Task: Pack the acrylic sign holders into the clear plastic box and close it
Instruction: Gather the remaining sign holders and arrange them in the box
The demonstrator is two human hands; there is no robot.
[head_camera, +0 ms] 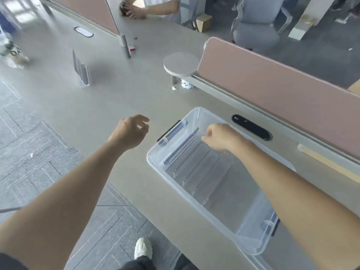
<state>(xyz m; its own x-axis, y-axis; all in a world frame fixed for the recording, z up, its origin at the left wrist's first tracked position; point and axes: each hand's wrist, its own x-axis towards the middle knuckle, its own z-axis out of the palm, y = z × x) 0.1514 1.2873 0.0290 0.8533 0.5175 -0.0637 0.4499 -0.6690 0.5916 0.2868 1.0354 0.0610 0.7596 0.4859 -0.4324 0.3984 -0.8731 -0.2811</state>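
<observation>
long grey desk (116,94) with pink divider panels (272,88), a round grey shelf (181,64) at one panel's end and a black oval cable port (251,127); grey office chair (257,22) behind; grey patterned carpet floor (29,152)

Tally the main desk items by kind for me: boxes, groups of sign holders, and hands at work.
Clear plastic box: 1
Sign holder groups: 2, one inside the box, one stack on the desk
Hands: 2, left hand, right hand
Total: 5
</observation>
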